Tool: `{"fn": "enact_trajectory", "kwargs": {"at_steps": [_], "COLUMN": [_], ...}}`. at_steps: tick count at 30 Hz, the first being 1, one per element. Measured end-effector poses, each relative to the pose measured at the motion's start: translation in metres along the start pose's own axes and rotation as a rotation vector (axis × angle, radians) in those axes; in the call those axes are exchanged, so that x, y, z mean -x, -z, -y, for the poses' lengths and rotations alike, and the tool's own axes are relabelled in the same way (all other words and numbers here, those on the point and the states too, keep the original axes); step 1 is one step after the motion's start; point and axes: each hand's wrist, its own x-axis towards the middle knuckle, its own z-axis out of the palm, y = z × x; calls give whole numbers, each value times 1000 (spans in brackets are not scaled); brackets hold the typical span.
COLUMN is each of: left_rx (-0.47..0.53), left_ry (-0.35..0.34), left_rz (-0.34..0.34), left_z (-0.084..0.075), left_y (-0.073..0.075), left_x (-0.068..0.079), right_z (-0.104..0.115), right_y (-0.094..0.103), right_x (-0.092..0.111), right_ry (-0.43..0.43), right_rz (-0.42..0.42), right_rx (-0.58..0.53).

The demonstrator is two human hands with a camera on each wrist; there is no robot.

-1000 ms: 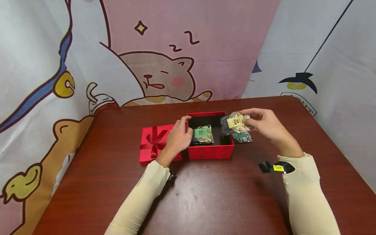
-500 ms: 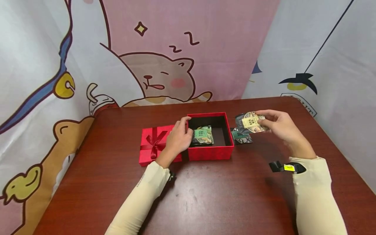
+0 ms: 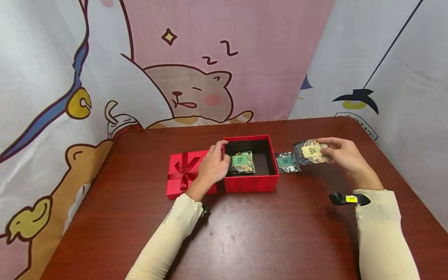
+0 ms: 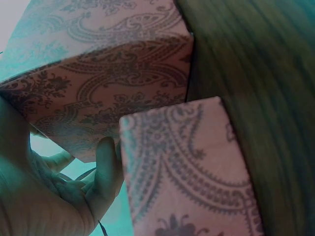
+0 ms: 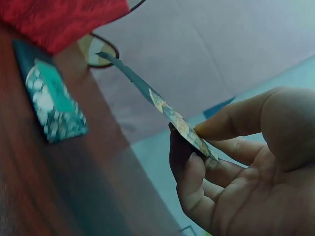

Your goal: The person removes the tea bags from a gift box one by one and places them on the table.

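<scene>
The left hand (image 3: 211,166) grips the box (image 3: 250,184) by its left rim; right of the box, the right hand (image 3: 344,157) pinches one packet (yellow-labelled) (image 3: 309,152).

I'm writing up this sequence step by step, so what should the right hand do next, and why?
Probably lower the yellow-labelled packet onto the table, beside the green-labelled packet outside the red box. The right hand pinches it in the air, outside the box, and that neighbouring packet lies flat there, suggesting a place for setting packets down.
</scene>
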Motion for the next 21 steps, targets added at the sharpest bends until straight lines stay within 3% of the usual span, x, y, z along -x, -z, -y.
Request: {"fn": "enact_trajectory", "kwargs": {"at_steps": [11, 21], "left_rx": [-4, -5], "left_ry": [-4, -10], "left_rz": [-8, -8], "left_z": [0, 0], "left_y": [0, -1], "left_x": [0, 1], "right_z": [-40, -54], "right_y": [1, -5], "right_x": [-14, -19], "right_ry": [-34, 63], "right_rz": [3, -8], "right_rx": [60, 214]}}
